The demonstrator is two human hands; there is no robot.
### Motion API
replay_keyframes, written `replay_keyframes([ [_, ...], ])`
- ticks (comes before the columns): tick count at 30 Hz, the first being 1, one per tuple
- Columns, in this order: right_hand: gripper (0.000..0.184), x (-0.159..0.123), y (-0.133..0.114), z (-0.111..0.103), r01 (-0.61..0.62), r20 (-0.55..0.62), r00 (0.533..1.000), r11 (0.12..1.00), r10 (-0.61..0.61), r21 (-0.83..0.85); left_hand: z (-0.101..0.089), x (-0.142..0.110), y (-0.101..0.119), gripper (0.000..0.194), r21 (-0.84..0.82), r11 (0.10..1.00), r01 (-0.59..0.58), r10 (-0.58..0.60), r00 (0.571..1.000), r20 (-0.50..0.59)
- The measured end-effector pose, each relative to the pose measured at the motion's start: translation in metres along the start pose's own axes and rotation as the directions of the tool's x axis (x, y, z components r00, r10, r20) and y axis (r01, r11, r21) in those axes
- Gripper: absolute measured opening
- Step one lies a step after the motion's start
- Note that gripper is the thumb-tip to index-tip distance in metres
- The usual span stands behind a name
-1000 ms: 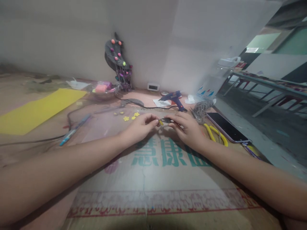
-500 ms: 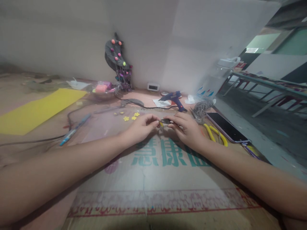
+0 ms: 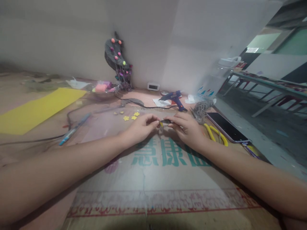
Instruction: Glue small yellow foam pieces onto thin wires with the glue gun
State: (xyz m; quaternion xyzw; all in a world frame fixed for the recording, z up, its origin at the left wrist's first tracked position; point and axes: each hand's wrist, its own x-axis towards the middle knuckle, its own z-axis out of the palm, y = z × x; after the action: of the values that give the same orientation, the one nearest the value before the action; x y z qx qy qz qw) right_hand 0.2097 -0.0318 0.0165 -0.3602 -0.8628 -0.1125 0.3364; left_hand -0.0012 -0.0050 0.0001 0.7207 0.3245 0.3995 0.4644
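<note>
My left hand (image 3: pixel 143 127) is closed in a pinch on a small yellow piece (image 3: pixel 161 125), most of which the fingertips hide. My right hand (image 3: pixel 185 129) grips a small dark, pointed tool (image 3: pixel 166 121) whose kind I cannot make out. Its tip meets the yellow piece between the two hands. Just left of my left hand lie several small yellow flowers (image 3: pixel 126 118) on the cardboard sheet (image 3: pixel 158 179). Both forearms rest low over the cardboard, which bears green characters.
Behind the hands lies a blue glue gun (image 3: pixel 173 97). Yellow-handled pliers (image 3: pixel 217 134), a phone (image 3: pixel 227 127), grey yarn (image 3: pixel 202 108) and a water bottle (image 3: pixel 216 80) stand right. To the left are a yellow sheet (image 3: pixel 43 110), a blue pen (image 3: pixel 74 129) and a cable.
Both hands stay in nearly the same place, holding the same things. The view has shifted very slightly.
</note>
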Motion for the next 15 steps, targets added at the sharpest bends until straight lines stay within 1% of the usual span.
replay_keyframes([
  [5, 0.026, -0.0003, -0.0006, -0.0006, -0.010, -0.003, 1.000, 1.000, 0.010, 0.006, 0.0003, -0.0006, 0.0003, 0.018, 0.008, 1.000, 0.002, -0.002, 1.000, -0.009],
  [10, 0.028, 0.0011, -0.0018, -0.0026, -0.067, 0.027, 0.997, 0.997, 0.066, 0.037, 0.0017, -0.0007, 0.0014, 0.018, -0.036, 0.999, 0.023, -0.024, 1.000, -0.015],
  [15, 0.027, 0.0014, -0.0019, -0.0025, -0.042, 0.031, 0.999, 0.999, 0.041, 0.024, 0.0008, -0.0005, 0.0016, 0.018, -0.029, 1.000, -0.001, 0.000, 1.000, -0.021],
])
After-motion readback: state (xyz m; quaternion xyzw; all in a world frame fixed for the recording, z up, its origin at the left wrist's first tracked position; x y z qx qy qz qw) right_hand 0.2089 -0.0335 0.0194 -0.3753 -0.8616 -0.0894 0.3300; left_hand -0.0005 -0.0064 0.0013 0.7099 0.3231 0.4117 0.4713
